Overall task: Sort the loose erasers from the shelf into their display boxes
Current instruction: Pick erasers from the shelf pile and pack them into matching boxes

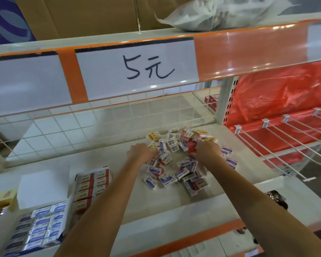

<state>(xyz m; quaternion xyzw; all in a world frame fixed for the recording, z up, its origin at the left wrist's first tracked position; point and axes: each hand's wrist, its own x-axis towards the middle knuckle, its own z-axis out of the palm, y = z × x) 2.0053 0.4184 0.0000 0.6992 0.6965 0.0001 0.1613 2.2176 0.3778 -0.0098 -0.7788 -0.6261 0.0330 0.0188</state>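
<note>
1. Erasers [176, 160] lie heaped on the shelf [104, 164], under and between both hands.
2. Left hand [141, 151] and right hand [208, 150] reach into the heap; whether either grips anything, I cannot tell.
3. They look light, boxy and slippery in wrap; pinch the long sides.
4. Display boxes [39, 227] sit near-left of the left hand, bare shelf between.

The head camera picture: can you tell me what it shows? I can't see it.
Two hands, left hand and right hand, reach into a pile of loose erasers on a pale shelf. Nearer left sit a box of red erasers and a box of blue erasers. A sign above reads 5元.
</note>
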